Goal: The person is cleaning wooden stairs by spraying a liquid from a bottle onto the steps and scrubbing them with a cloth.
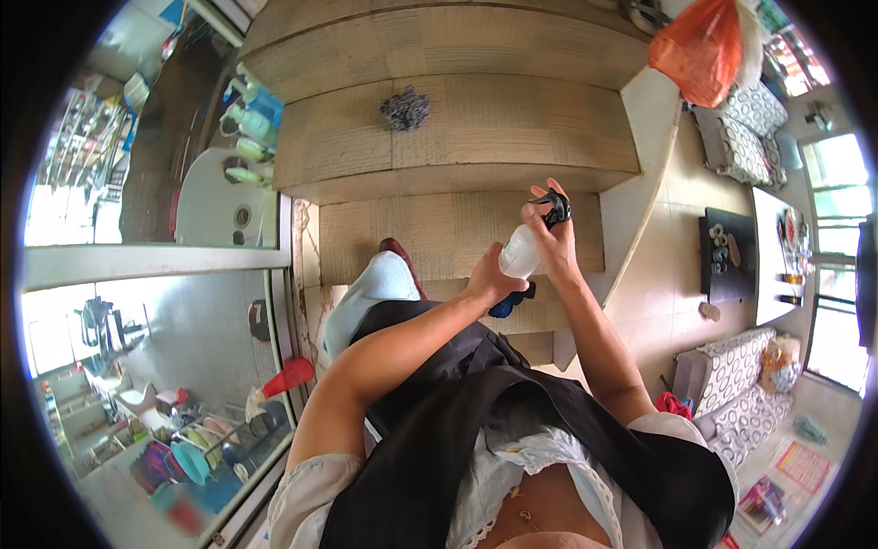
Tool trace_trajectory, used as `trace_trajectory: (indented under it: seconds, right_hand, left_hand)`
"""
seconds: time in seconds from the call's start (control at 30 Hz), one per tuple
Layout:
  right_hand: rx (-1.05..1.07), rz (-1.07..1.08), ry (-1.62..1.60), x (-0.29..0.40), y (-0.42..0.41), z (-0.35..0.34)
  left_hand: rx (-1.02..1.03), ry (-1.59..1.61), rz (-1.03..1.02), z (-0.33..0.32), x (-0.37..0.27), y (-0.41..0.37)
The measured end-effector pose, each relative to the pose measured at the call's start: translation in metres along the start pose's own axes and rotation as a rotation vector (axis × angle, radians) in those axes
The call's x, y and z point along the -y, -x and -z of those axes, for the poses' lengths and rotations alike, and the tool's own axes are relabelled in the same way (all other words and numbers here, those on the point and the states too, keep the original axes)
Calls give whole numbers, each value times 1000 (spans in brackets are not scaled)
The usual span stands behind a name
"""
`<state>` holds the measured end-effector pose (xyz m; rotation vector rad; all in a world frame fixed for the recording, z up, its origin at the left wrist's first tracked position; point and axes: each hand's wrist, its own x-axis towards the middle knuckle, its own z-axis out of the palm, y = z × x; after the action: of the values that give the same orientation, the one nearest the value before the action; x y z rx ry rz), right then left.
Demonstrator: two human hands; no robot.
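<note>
Both hands are on one white spray bottle (pixel 520 253) with a black trigger head (pixel 555 208). Low on the bottle, my left hand (pixel 495 276) grips the base from the left side. My right hand (pixel 553 237) is around the neck, just under the trigger head, with some fingers extended beyond it. The bottle is tilted, its head towards the upper right. Farther up the tiled stairs lies a small bunch of purple-grey dried flowers (pixel 405 110), apart from both hands. Below the bottle a dark blue object (pixel 512 302) shows in part; what it is I cannot tell.
Tiled steps (pixel 507 123) rise ahead. Left stands a metal-framed glass partition (pixel 158 259), with pump bottles (pixel 254 123) and a washbasin (pixel 226 199) beyond it. An orange plastic bag (pixel 699 51) is at the upper right. Patterned sofas (pixel 741 384) and a low table (pixel 778 254) stand at the right.
</note>
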<state>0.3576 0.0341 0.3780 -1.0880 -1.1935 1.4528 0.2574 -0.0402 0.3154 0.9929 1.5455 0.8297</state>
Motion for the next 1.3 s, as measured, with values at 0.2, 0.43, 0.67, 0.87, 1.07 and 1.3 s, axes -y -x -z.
trace_trajectory:
  seconds: [0.2, 0.43, 0.67, 0.87, 1.07, 1.3]
  right_hand:
    - [158, -36, 338, -16, 6, 30]
    - [-323, 367, 477, -32, -108, 42]
    - [-460, 497, 828, -73, -235, 72]
    - [-515, 364, 874, -120, -243, 95]
    - [36, 293, 796, -101, -163, -7]
    - [550, 554, 1379, -118, -241, -211]
  left_hand:
    - [36, -51, -53, 0, -18, -17]
    - [-74, 123, -281, 22, -49, -31]
    - [150, -199, -453, 106, -101, -36]
    - [-284, -568, -270, 195, -32, -121]
    - [-827, -647, -66, 280, 61, -160]
    - [-1073, -846, -51, 298, 103, -196]
